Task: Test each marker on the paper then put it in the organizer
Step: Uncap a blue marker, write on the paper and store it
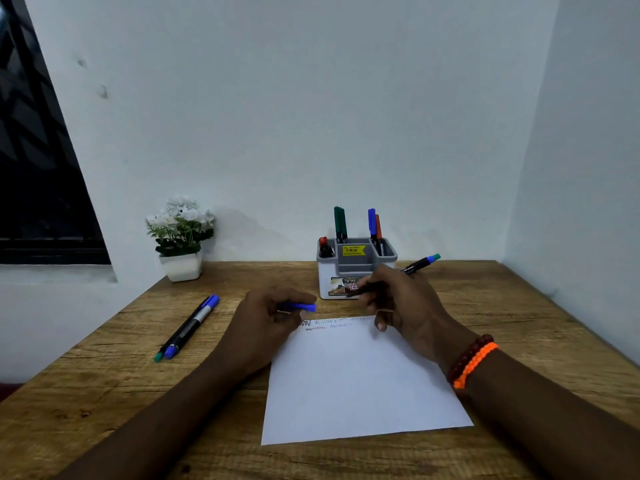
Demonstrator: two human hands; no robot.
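Left hand (268, 315) grip around blue cap (300, 307), right hand (398, 303) around black marker (415, 265), its tip hidden.

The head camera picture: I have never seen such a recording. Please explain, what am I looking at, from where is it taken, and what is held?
There is no machine here. A person wears a camera on the head, so you look forward and down at their own two bare hands above a wooden table.

The right hand holds a black marker with a blue-green end. The left hand holds a blue cap.

Below them lies a white paper with a few test scribbles along its far edge. Behind it stands a grey-white organizer holding several markers. Two more markers lie to the left, and a small flower pot stands by the wall.
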